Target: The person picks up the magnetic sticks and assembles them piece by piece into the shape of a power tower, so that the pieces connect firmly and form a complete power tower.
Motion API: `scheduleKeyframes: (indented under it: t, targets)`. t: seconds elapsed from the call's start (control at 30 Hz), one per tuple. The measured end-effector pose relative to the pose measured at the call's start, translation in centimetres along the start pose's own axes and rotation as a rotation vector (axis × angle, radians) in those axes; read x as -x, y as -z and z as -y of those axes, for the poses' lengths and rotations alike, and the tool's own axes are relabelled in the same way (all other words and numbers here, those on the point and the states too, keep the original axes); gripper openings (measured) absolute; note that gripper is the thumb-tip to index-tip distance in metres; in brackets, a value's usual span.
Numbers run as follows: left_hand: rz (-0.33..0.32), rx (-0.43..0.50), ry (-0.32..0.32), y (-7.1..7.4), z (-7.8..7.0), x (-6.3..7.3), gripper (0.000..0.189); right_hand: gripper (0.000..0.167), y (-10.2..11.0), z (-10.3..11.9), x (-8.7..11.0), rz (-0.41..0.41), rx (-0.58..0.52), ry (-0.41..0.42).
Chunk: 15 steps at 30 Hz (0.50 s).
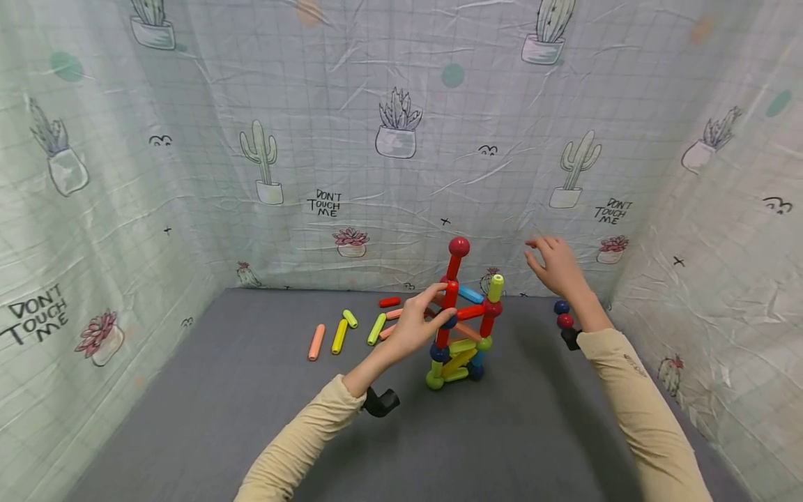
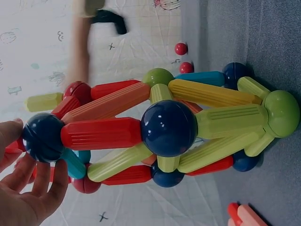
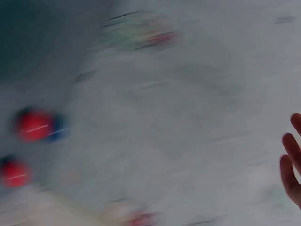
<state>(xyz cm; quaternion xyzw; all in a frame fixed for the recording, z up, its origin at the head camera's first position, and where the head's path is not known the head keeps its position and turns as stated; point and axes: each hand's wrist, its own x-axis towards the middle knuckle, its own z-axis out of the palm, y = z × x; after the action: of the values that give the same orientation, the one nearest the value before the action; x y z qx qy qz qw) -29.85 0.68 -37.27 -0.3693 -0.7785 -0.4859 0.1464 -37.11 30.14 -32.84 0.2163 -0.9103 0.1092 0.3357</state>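
A tower of coloured toy building rods and balls (image 1: 461, 348) stands upright. My left hand (image 1: 410, 324) grips it near the top, with fingers and thumb around a dark blue ball (image 2: 43, 136) and the upright red rod (image 1: 450, 294) above it. Beside that rod, a taller red rod carries a red ball (image 1: 459, 247). A light green rod (image 1: 496, 287) points up from the right-hand corner. Raised in the air to the right of the tower, my right hand (image 1: 555, 265) holds nothing, its fingers loosely bent. Its wrist view is blurred, with only fingertips (image 3: 291, 150) at the edge.
Loose rods lie left of the tower: a salmon one (image 1: 316, 342), a yellow one (image 1: 339, 337), light green ones (image 1: 376, 329) and a red one (image 1: 389, 302). A blue ball (image 1: 561, 307) and red ball (image 1: 565, 321) sit below my right forearm. A printed curtain (image 1: 401, 195) surrounds the grey table (image 1: 251, 390).
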Motion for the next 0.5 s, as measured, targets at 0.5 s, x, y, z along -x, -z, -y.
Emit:
scheduleKeyframes:
  t: [0.5]
  targets:
    - [-0.008, -0.005, 0.019, -0.1, -0.1, 0.1, 0.038, 0.035, -6.7, -9.4, 11.7, 0.432, 0.234, -0.340]
